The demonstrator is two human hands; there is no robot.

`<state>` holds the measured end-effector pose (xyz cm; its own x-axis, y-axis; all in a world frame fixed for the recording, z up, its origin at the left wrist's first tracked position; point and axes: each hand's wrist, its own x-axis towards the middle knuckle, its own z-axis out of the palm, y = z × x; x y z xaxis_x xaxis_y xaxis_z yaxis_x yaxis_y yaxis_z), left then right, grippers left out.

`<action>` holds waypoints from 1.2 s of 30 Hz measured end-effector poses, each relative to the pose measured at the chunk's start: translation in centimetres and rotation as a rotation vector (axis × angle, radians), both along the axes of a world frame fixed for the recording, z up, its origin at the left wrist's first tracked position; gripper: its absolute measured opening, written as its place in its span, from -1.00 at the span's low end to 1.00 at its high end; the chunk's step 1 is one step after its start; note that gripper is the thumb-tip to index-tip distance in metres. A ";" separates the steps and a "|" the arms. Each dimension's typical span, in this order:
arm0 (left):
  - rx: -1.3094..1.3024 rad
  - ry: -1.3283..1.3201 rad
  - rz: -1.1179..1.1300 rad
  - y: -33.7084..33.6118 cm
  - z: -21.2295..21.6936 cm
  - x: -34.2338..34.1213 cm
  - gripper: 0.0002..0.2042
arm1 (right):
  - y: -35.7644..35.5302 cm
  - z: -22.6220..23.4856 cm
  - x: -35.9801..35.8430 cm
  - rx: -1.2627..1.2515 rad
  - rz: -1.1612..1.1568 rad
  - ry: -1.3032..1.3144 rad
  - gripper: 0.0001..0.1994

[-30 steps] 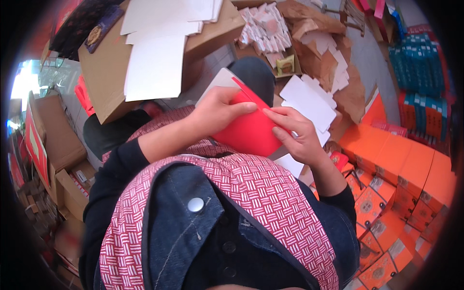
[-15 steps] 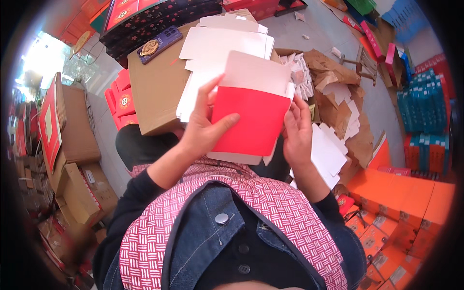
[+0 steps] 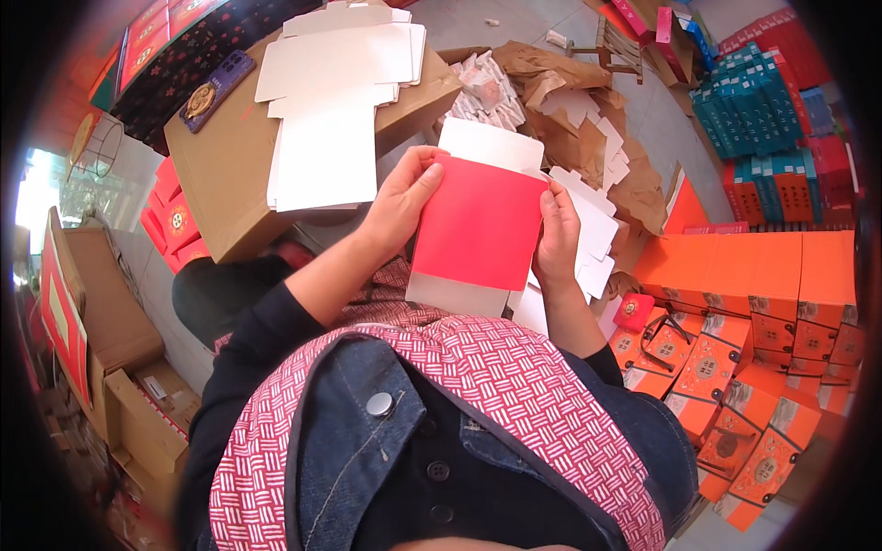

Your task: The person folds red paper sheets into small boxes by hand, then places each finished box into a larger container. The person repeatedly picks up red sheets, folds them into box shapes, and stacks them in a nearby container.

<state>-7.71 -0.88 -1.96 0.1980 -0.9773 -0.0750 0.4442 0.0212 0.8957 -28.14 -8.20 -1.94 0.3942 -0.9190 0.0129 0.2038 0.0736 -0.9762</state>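
Over my lap, both hands hold a red cardboard box blank (image 3: 478, 225) with a pale flap sticking out at its far end and another at its near end. My left hand (image 3: 404, 200) grips its upper left corner, thumb on the red face and fingers curled at the edge. At the right edge, my right hand (image 3: 558, 237) is closed with the thumb on the front; its other fingers are partly hidden behind. Beyond my left hand, a stack of flat white box blanks (image 3: 326, 138) lies on a brown carton (image 3: 216, 174). More white blanks (image 3: 586, 230) lie beside my right hand.
A phone in a purple case (image 3: 218, 89) rests on the carton. Small packets (image 3: 487, 92) and crumpled brown paper (image 3: 560, 78) are beyond. Orange boxes (image 3: 735, 266) fill the right side, with dark-framed glasses (image 3: 663, 342) on them. An open carton (image 3: 142, 418) stands at left.
My left hand has shifted up to the box blank's upper left corner, and its thumb no longer lies across the red face. The whole view has turned toward the right.
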 end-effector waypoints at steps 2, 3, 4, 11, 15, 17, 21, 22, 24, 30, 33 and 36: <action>0.016 0.056 -0.013 -0.6 -0.6 0.4 -0.79 | -0.8 -0.3 0.1 -0.026 0.031 -0.037 -0.66; 0.051 0.087 -0.006 -0.8 -0.8 0.7 -0.83 | -1.2 -1.0 -0.1 0.035 0.052 -0.083 -0.68; 0.066 0.151 -0.032 -0.9 -1.2 1.0 -0.84 | -1.4 -1.7 0.0 0.098 0.073 -0.133 -0.70; 0.130 0.331 -0.049 -1.5 -2.7 0.7 -0.87 | -1.2 -5.0 -1.3 0.103 0.039 -0.177 -0.71; 0.141 0.324 -0.026 -1.8 -2.5 0.7 -0.86 | -0.8 -3.4 -0.1 0.064 -0.060 -0.238 -0.63; 0.119 0.270 -0.021 -1.4 -2.1 0.5 -0.86 | -0.9 -3.3 -0.7 0.033 -0.025 -0.192 -0.57; 0.146 0.060 -0.002 -0.7 -1.9 1.0 -0.86 | -0.3 -2.1 -1.4 -0.126 0.037 0.036 -0.60; 0.162 0.006 0.006 -0.7 -1.7 1.0 -0.86 | -0.5 -2.1 -1.7 -0.226 0.046 0.151 -0.63; 0.178 0.034 -0.025 -0.7 -1.7 1.3 -0.86 | -1.0 -2.2 -2.1 -0.425 0.065 0.380 -0.67; 0.027 -0.021 -0.040 -0.2 -2.5 1.2 -0.85 | -1.3 -2.2 -1.5 -0.461 0.039 0.277 -0.78; 0.001 -0.039 -0.035 0.3 -2.3 0.9 -0.85 | -0.6 -1.9 -0.4 -0.454 0.022 0.227 -0.86; -0.009 -0.076 -0.031 0.0 -1.8 1.0 -0.85 | -1.5 -2.0 1.2 -0.448 -0.135 -0.038 -0.91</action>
<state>-6.72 -0.89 -3.81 0.1724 -0.9836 -0.0523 0.3754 0.0165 0.9267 -26.95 -9.66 -3.91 0.2635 -0.8626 0.4319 0.2187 -0.3826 -0.8977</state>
